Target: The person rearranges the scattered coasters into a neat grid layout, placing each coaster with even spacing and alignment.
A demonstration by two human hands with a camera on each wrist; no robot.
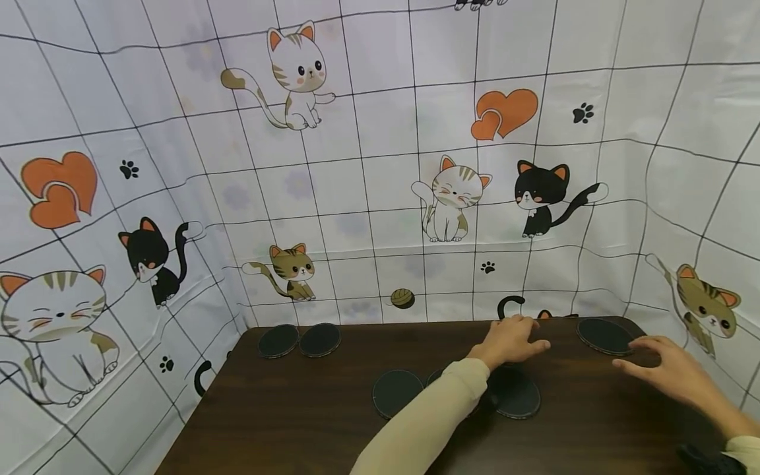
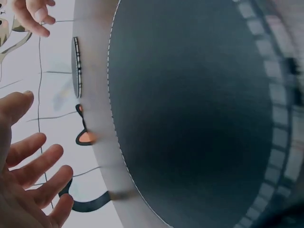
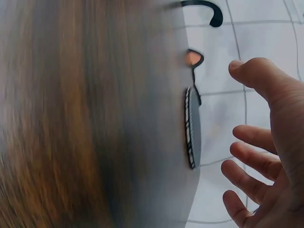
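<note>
While a person in pale yellow sleeves point(image 1: 430, 415) reaches over a dark brown wooden table point(image 1: 285, 422), both bare hands are open and have hold of nothing. In the head view, the left hand point(image 1: 510, 340) hovers near the table's back edge, just beyond a dark round disc point(image 1: 513, 396); the left wrist view shows its fingers spread and slightly bent, with a gap between them and a large disc whose rim is banded with pale segments. The right hand point(image 1: 671, 369) is at the right, its thumb and fingers apart and gently curved, near the back-right disc point(image 1: 605, 336). Its fingertips overlap that disc's edge in the head view, but the right wrist view shows a space between them. To the left of the disc by the left hand lie a middle disc point(image 1: 396, 394) and, mostly hidden behind the left forearm, another disc point(image 1: 435, 377). Two more discs point(image 1: 320, 340) lie side by side at the table's back-left corner. Around the table hangs white cloth point(image 1: 380, 191) with black grid lines, printed with cartoon cats point(image 1: 299, 76), orange hearts point(image 1: 515, 109), paw prints point(image 1: 583, 113) and a ball of yarn point(image 1: 402, 298).
</note>
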